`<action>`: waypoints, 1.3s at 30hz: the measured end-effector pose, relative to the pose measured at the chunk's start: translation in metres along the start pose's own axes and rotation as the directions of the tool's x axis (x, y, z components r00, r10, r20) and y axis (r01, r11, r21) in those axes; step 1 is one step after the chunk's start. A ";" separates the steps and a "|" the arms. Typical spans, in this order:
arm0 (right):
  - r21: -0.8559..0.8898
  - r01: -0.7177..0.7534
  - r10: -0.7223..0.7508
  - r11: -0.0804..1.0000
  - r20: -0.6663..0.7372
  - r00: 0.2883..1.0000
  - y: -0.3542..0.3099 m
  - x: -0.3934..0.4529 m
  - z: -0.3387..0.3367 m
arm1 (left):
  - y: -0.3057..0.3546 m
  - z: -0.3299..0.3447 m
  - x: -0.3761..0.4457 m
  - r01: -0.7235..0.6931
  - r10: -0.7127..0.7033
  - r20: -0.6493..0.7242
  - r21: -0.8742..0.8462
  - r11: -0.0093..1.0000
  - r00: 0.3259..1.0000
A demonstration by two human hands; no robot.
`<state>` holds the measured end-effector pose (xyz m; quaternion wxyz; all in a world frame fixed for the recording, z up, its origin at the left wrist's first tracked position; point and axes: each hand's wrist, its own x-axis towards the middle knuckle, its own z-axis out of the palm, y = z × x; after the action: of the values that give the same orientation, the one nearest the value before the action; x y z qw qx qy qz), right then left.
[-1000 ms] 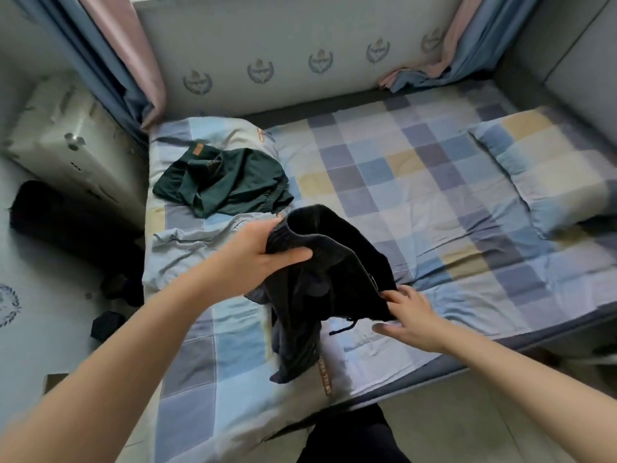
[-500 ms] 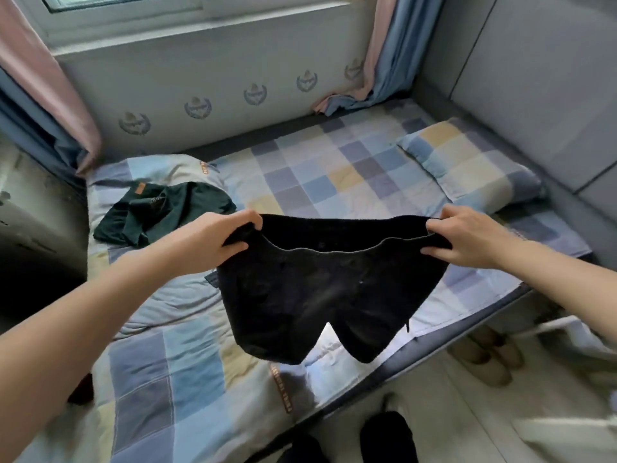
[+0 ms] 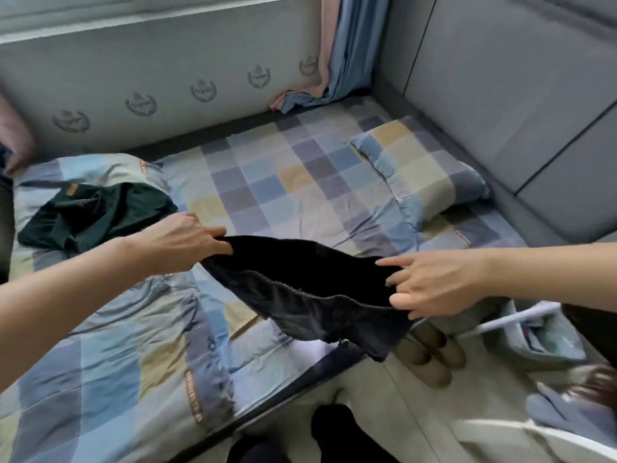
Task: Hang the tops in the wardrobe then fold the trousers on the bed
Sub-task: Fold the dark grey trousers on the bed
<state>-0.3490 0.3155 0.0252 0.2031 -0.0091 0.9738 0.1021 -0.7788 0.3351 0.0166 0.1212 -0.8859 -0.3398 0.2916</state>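
Observation:
Black short trousers [image 3: 310, 292] hang spread out just above the near edge of the bed [image 3: 300, 182]. My left hand [image 3: 180, 242] grips the waistband at its left end. My right hand [image 3: 434, 282] pinches the right end between thumb and fingers, with the forefinger pointing out along the cloth. The legs droop over the bed's front edge toward the floor. A dark green garment [image 3: 96, 215] lies crumpled on the bed at the far left.
A checked pillow [image 3: 424, 168] lies at the bed's right end against a grey padded headboard [image 3: 500, 95]. Beige slippers [image 3: 430, 355] stand on the floor by the bed edge. A basket with a white frame [image 3: 534, 332] sits at right. Curtains [image 3: 347, 48] hang in the corner.
The black trousers were bunched in my left hand, then stretched out by the waistband between both hands, and have now come down lower and flatter over the bed edge. The view turned right.

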 end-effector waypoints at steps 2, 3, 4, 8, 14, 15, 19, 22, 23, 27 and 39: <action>-0.049 -0.039 0.036 0.998 -0.054 0.998 0.009 -0.017 0.012 | 0.008 -0.011 0.015 -0.044 0.044 -0.006 0.037 0.998 0.999; -0.063 -0.078 0.072 0.995 -0.092 0.993 0.017 -0.025 0.015 | 0.014 -0.015 0.022 -0.059 0.059 -0.013 0.052 0.997 0.998; -0.054 -0.125 0.119 0.991 -0.110 0.987 0.024 -0.029 0.017 | 0.018 -0.018 0.023 -0.076 0.077 -0.012 0.062 0.995 0.997; 0.019 -0.356 0.356 0.934 -0.101 0.929 0.053 -0.049 0.020 | 0.027 -0.026 0.024 -0.047 0.046 0.099 0.009 0.999 0.994; 0.073 -0.477 0.477 0.876 0.010 0.879 0.069 -0.081 0.030 | 0.030 -0.036 0.024 0.147 -0.154 -0.096 -0.072 0.987 0.983; 0.051 -0.433 0.435 0.900 -0.034 0.900 0.068 -0.086 0.030 | 0.029 -0.035 0.025 0.149 -0.163 -0.184 -0.087 0.985 0.969; -0.210 -0.256 0.248 0.943 -0.067 0.967 0.059 -0.105 0.041 | 0.019 -0.027 0.021 0.155 -0.179 -0.341 -0.097 0.983 0.923; -0.199 -0.178 0.164 0.964 -0.083 0.983 0.052 -0.105 0.047 | 0.016 -0.023 0.017 0.143 -0.175 -0.441 -0.105 0.984 0.880; -0.187 -0.163 0.144 0.969 -0.111 0.983 0.052 -0.103 0.046 | 0.014 -0.023 0.016 0.145 -0.186 -0.459 -0.122 0.982 0.869; -0.190 -0.219 0.195 0.957 -0.140 0.971 0.065 -0.104 0.044 | 0.006 -0.024 0.000 0.179 -0.268 -0.419 -0.241 0.954 0.867; -0.078 -0.415 0.416 0.906 0.341 0.843 0.044 -0.061 0.096 | 0.034 -0.122 -0.002 0.024 -0.379 -0.635 -0.494 0.869 0.673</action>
<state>-0.2578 0.3765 -0.0276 0.3458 0.2200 0.9007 0.1441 -0.6890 0.3065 0.1017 0.0694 -0.8867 -0.4216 -0.1768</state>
